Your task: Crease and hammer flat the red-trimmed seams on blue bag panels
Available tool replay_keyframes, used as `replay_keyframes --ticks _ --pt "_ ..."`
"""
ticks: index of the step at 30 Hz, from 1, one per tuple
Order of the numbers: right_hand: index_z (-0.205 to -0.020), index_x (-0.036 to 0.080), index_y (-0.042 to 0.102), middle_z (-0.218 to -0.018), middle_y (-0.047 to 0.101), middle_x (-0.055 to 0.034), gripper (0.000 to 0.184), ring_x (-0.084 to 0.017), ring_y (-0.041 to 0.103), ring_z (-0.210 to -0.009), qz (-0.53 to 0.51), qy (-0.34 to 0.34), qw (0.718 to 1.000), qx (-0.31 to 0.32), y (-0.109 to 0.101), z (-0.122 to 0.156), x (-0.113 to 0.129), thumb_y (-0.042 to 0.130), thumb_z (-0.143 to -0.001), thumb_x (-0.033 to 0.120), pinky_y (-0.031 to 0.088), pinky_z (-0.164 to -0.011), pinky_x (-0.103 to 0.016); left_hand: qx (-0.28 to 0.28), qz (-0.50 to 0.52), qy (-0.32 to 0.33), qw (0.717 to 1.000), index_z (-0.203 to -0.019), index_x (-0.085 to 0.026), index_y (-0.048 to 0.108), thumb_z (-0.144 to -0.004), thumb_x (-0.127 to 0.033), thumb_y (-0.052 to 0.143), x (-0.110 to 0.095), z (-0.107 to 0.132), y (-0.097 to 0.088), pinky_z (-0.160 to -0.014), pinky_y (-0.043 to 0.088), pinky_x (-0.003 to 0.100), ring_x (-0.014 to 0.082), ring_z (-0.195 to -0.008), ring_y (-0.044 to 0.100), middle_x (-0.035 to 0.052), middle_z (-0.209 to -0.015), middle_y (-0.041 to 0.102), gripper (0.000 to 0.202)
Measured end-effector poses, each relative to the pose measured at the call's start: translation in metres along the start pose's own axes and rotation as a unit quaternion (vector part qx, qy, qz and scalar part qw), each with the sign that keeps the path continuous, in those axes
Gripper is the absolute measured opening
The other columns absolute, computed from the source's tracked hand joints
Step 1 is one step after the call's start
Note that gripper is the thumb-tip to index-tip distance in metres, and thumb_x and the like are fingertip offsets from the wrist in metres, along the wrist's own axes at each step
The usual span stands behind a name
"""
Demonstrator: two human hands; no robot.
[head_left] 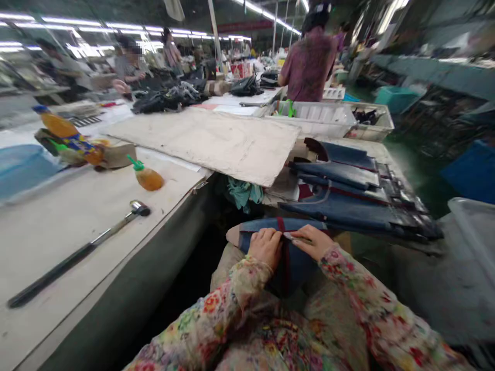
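Note:
A dark blue leather-like piece with dark red strips (297,260) lies across my lap, its pale tip pointing left. My left hand (266,248) rests on it, fingers bent and pressed together against the blue material beside the crossing strips. Close by on the right, my right hand (312,241) is closed in a pinch over the same crossing. Something small and whitish shows at its fingertips, too small to name. The two hands are almost touching. Both forearms wear flowered sleeves.
Stacked blue pieces (348,206) lie right of my lap. On the left table are a hammer (88,247), a squeeze bottle with a green cap (149,178) and a tilted orange drink bottle (65,129). A pale board (209,139) overhangs the gap. Plastic bins (309,118) and co-workers are beyond.

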State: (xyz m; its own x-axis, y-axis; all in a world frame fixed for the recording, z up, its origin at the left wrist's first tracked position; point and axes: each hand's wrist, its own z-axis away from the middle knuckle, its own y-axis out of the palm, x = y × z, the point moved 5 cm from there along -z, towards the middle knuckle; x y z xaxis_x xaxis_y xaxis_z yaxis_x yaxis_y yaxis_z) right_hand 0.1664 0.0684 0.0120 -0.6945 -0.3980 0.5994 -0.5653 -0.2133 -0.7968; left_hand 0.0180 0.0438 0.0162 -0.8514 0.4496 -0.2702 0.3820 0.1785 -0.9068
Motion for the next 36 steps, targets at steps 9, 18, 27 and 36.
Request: replay_keyframes --ticks 9,18,27,36 --pt "-0.104 0.014 0.058 -0.087 0.055 -0.0081 0.031 -0.016 0.051 -0.085 -0.003 -0.038 0.999 -0.024 0.009 0.008 -0.001 0.043 -0.083 0.030 0.045 -0.078 -0.032 -0.023 0.005 0.074 0.997 -0.115 -0.023 0.048 -0.085 -0.020 0.042 0.006 0.014 0.013 -0.085 0.034 0.033 0.0160 -0.105 0.045 -0.0003 -0.113 0.057 0.031" --pt "-0.105 0.014 0.059 -0.093 0.059 -0.0086 0.033 -0.016 0.054 -0.088 0.038 -0.018 0.998 0.038 0.002 -0.003 0.003 0.039 -0.084 0.030 0.046 -0.081 -0.030 0.014 0.008 0.017 1.000 -0.099 -0.022 0.054 -0.086 -0.024 0.041 0.003 -0.003 0.006 -0.076 0.037 0.033 0.0175 -0.094 0.050 0.0009 -0.101 0.059 0.019" --pt "-0.106 0.014 0.059 -0.097 0.059 -0.0091 0.033 -0.017 0.053 -0.090 0.087 -0.096 0.991 -0.013 0.005 -0.002 0.008 0.036 -0.086 0.027 0.045 -0.082 -0.033 0.029 -0.012 0.074 0.997 -0.115 -0.017 0.048 -0.086 -0.019 0.037 0.001 0.008 0.016 -0.086 0.036 0.031 0.0160 -0.109 0.043 0.0021 -0.120 0.053 0.031" --pt "-0.108 0.015 0.058 -0.098 0.058 -0.0082 0.032 -0.018 0.051 -0.086 0.215 -0.016 0.975 -0.061 0.015 -0.004 0.020 0.035 -0.086 0.023 0.045 -0.078 -0.030 0.054 0.007 0.065 0.996 -0.109 -0.018 0.050 -0.081 -0.020 0.041 0.000 -0.001 0.015 -0.086 0.036 0.033 0.0160 -0.110 0.043 0.0013 -0.122 0.052 0.030"
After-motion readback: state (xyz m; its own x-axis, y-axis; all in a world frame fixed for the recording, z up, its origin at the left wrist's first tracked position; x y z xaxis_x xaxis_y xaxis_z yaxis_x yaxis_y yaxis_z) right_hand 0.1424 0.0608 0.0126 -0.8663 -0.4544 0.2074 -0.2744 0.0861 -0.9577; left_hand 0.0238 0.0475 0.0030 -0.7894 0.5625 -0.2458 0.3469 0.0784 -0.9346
